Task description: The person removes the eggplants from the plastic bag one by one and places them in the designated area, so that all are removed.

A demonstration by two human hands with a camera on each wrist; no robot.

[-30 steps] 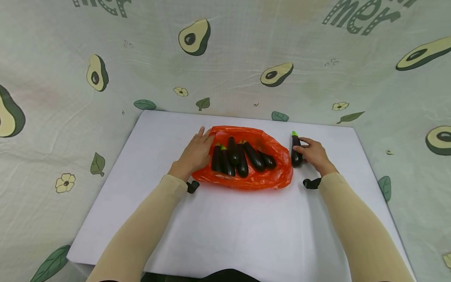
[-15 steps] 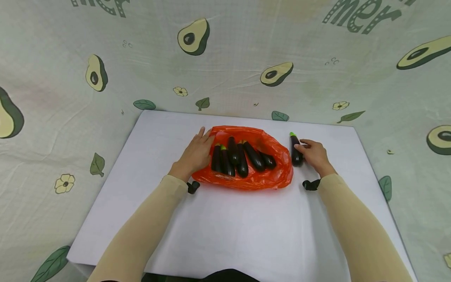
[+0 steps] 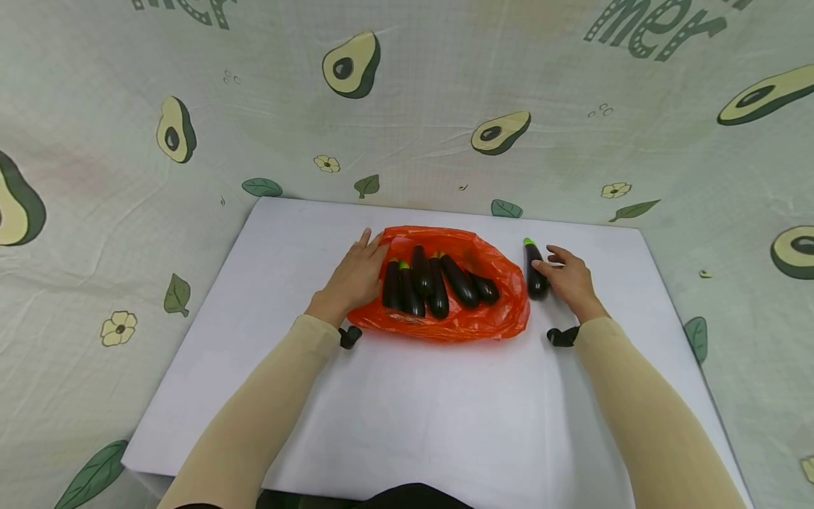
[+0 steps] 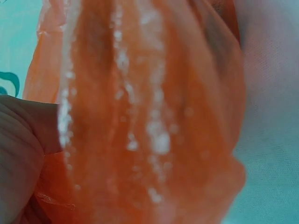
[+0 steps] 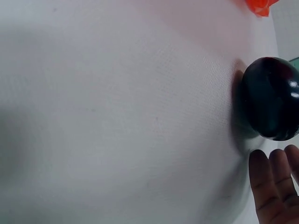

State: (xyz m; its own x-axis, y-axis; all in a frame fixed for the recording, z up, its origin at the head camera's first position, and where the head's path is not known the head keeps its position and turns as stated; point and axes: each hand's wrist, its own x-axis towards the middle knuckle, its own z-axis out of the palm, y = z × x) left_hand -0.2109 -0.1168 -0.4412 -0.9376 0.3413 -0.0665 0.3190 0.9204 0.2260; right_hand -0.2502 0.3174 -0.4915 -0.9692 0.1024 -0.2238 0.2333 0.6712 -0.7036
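While left grip (image 3: 354,274) spreads against red bag (image 3: 439,331), right grip (image 3: 570,281) loosely parted beside lone eggplant (image 3: 536,280).

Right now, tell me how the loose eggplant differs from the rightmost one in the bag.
The loose eggplant lies on the table; the bagged eggplant lies in the bag. The loose one shows a bright green end; the bagged one shows none. The bagged one slants more than the loose one. Both are dark and glossy.
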